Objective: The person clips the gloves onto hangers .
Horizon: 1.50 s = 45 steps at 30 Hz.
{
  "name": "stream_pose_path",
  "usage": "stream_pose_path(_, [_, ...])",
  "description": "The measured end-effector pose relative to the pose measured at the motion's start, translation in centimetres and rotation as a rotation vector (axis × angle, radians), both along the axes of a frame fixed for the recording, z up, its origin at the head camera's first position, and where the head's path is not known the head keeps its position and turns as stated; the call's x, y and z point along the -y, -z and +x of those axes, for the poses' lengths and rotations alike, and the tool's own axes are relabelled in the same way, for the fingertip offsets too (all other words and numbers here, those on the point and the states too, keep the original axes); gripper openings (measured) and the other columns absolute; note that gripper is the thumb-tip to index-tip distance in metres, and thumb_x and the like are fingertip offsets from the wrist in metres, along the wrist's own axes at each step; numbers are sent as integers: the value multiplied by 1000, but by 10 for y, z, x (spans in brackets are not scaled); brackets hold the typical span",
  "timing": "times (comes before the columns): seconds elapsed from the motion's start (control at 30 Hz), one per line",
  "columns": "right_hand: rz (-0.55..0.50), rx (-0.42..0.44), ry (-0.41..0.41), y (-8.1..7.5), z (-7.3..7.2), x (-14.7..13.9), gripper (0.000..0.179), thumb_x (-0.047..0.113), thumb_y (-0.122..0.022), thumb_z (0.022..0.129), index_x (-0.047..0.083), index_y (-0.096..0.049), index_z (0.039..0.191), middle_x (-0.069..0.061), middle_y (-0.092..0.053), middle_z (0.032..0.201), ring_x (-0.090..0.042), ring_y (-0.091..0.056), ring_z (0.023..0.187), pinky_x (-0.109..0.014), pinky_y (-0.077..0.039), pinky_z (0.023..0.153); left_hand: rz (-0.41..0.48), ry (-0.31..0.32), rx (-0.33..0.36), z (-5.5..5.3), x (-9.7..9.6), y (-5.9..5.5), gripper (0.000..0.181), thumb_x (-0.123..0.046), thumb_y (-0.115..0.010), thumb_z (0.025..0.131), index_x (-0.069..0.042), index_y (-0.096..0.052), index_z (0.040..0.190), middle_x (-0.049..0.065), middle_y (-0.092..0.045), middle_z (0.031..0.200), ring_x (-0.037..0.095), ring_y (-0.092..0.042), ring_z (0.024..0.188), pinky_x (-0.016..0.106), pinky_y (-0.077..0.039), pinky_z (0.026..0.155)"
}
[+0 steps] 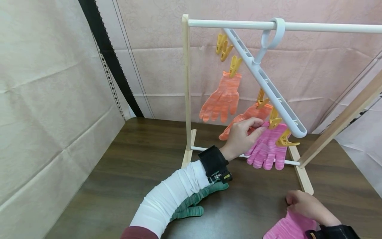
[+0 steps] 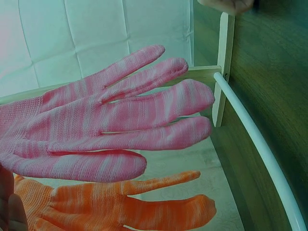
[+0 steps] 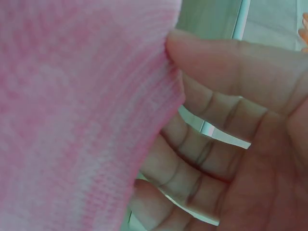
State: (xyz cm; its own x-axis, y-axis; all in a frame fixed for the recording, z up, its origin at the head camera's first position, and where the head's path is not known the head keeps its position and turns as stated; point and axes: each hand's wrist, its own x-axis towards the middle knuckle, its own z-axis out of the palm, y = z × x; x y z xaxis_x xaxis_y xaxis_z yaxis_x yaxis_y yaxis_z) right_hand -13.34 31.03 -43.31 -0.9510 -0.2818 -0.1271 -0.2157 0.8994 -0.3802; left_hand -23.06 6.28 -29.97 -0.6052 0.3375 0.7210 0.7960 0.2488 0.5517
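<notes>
My left hand [image 1: 241,137] pinches the cuff corner of a pink striped glove [image 1: 268,151], which hangs fingers down from a yellow clip [image 1: 274,118] on a pale blue hanger [image 1: 268,83]. That glove fills the middle of the left wrist view, with an orange glove [image 2: 130,204] beside it. At the lower right my right hand [image 1: 310,206] grips the cuff edge of another pink glove [image 1: 289,227], partly cut off by the frame. Its thumb and fingers pinch the knit fabric [image 3: 82,120] in the right wrist view.
The hanger hooks over a white rod [image 1: 226,24] on a wooden stand [image 1: 187,86]. Two orange gloves, one here [image 1: 222,96], hang farther along it. Spare yellow clips [image 1: 221,43] dangle at both ends. A green glove [image 1: 194,202] lies on the brown table [image 1: 119,186] beneath my left arm.
</notes>
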Motion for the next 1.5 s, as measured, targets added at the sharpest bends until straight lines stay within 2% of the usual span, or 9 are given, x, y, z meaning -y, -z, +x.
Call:
stream_pose_path(0.17, [12, -6, 20, -2, -10, 21, 18, 10, -66, 62, 14, -49, 65, 4, -42, 58, -9, -37, 53, -24, -28, 49, 4, -5, -11, 0, 0, 0, 16, -14, -58, 85, -3, -62, 95, 6, -67, 89, 8, -58, 73, 6, -38, 65])
stream_pose_path(0.47, [21, -36, -1, -4, -27, 56, 18, 7, -66, 61, 14, -49, 64, 4, -45, 60, -12, -39, 55, -26, -30, 49, -4, -6, -2, 2, 1, 0, 16, -15, -58, 85, -3, -62, 95, 6, -67, 89, 8, -58, 74, 8, -41, 66])
stream_pose_path(0.73, [39, -117, -55, -2, -45, 85, 18, 7, -66, 62, 14, -50, 66, 5, -44, 61, -11, -39, 56, -26, -30, 50, 0, -7, -12, 3, 3, 1, 15, -14, -59, 84, -3, -62, 94, 6, -67, 88, 9, -59, 73, 7, -40, 66])
stream_pose_path(1.0, [-3, -152, -108, -3, -57, 109, 18, 1, -64, 64, 13, -51, 68, 4, -43, 63, -11, -40, 60, -26, -32, 53, -8, -15, -24, 2, 5, 2, 15, -14, -58, 84, -4, -63, 94, 4, -67, 87, 7, -58, 73, 5, -38, 66])
stream_pose_path(1.23, [-14, -130, -119, -1, -61, 118, 18, 3, -66, 66, 14, -51, 69, 3, -42, 64, -12, -38, 60, -26, -31, 52, -13, -25, -36, 3, 6, 2, 15, -15, -58, 85, -4, -62, 94, 4, -67, 87, 7, -57, 72, 5, -38, 66])
stream_pose_path(1.5, [-30, -90, -137, -6, -61, 112, 13, 8, -63, 72, 16, -53, 72, 6, -43, 62, -9, -38, 55, -23, -30, 50, -9, -19, -23, 3, 6, 2, 14, -15, -58, 85, -4, -62, 94, 4, -67, 86, 7, -57, 72, 5, -38, 66])
